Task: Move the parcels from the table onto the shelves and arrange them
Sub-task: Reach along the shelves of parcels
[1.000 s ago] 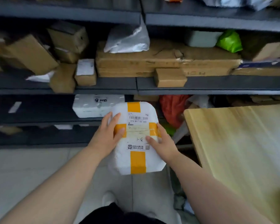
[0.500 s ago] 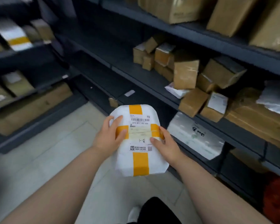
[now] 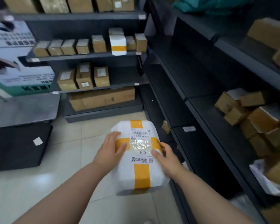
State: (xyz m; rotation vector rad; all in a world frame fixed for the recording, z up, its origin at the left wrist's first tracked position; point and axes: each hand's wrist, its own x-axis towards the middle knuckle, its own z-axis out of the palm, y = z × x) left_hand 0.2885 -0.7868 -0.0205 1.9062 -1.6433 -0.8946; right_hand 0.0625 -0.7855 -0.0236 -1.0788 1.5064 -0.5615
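Observation:
A white parcel (image 3: 140,172) crossed with orange tape, with a barcode label and "8" written on it, is held in front of me above the tiled floor. My left hand (image 3: 109,151) grips its left side and my right hand (image 3: 166,156) grips its right side. Dark grey shelves (image 3: 192,81) run along the right, with bare boards nearest the parcel. Another shelf unit (image 3: 87,56) stands ahead with rows of brown boxes and a similar white parcel with orange tape (image 3: 118,43).
Brown boxes (image 3: 255,117) crowd the right shelves further along. A large flat carton (image 3: 102,98) lies on the far unit's bottom shelf. A black box (image 3: 18,146) under a metal platform (image 3: 24,109) stands at the left, with a white and green carton (image 3: 16,62) above it.
My view has swung left, away from the table and the first shelves, toward the corner unit. Both hands keep the same hold on the white parcel.

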